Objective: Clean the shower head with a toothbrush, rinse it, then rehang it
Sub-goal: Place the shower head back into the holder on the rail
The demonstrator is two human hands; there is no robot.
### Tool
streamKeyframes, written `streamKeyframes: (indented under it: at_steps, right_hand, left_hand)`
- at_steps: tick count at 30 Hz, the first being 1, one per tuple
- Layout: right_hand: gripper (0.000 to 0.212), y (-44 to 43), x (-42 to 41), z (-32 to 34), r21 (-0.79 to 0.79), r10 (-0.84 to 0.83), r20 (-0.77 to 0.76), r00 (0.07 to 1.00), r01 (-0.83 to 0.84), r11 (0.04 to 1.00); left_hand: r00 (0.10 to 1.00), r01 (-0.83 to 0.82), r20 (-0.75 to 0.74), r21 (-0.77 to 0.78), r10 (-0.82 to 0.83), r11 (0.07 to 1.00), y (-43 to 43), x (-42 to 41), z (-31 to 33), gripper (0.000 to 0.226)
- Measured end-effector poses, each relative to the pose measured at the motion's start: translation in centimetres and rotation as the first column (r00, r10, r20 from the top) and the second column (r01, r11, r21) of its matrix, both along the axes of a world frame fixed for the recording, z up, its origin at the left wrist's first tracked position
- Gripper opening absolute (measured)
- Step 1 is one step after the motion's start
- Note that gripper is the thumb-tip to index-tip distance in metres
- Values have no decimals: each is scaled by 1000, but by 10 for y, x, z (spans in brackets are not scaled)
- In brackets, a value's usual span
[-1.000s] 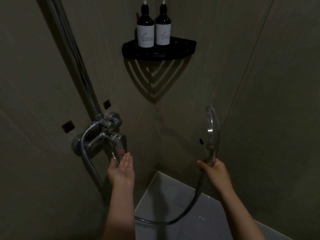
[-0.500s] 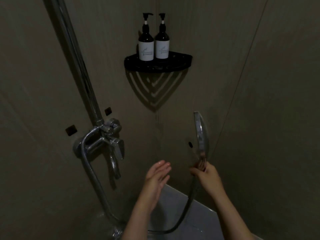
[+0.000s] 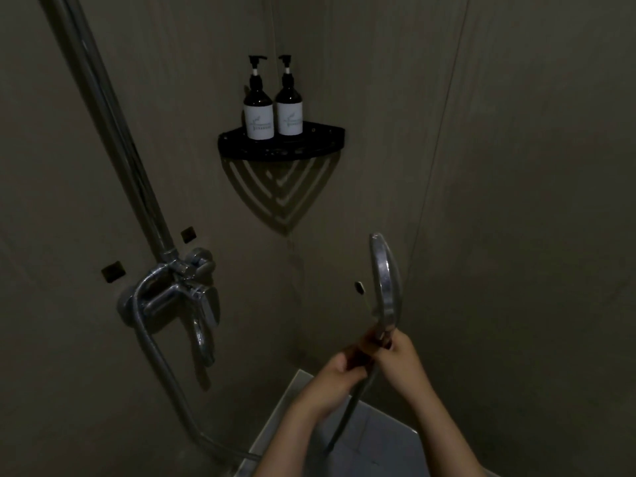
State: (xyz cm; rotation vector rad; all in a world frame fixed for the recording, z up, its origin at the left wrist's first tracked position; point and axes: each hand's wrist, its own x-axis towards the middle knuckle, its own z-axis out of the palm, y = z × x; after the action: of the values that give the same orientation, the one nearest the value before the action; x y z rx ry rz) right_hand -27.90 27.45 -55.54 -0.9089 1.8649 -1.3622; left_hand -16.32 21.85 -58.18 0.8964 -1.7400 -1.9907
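Observation:
The chrome shower head (image 3: 387, 280) stands upright and edge-on at centre right, its face turned left. My right hand (image 3: 401, 359) is shut on its handle. A toothbrush (image 3: 359, 288) with a dark head rises just left of the shower head, and its thin handle runs down into my hands. My left hand (image 3: 330, 380) presses against the right from the left, fingers curled around the lower end of the toothbrush as far as the dim light shows. The metal hose (image 3: 347, 407) hangs down from the handle.
The chrome mixer tap (image 3: 179, 294) and riser pipe (image 3: 113, 132) are on the left wall, with the hose looping below. A black corner shelf (image 3: 320, 146) holds two pump bottles (image 3: 258, 111). A pale ledge (image 3: 378, 438) lies under my arms.
My left hand left the tap lever, crossed to the right and closed beside my right hand. The shower head shifted slightly left, and the view tilted up.

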Motion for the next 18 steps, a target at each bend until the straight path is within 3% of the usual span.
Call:
streamKeyframes:
  at_steps: [6,12,16,18]
  right_hand:
    - [9,5,-15,15,-13,58,6,998,-58,998]
    - [20,-14,-25,53,-110,66,-46,997,-70,991]
    - [11,-37,-27,91,-225,86,-67,994,-99,969]
    - [20,-53,-25,109,-268,71,-76,995,-89,959]
  left_hand:
    - [994,67,95,-111,-57,991,6,-13,15,40]
    - [996,-89,-22,-237,86,967,4,-32,44,41]
    - [980,-195,-90,-336,175,922,-9,-33,83,34]
    - [966,-254,-142,-376,216,891,-19,-32,105,30]
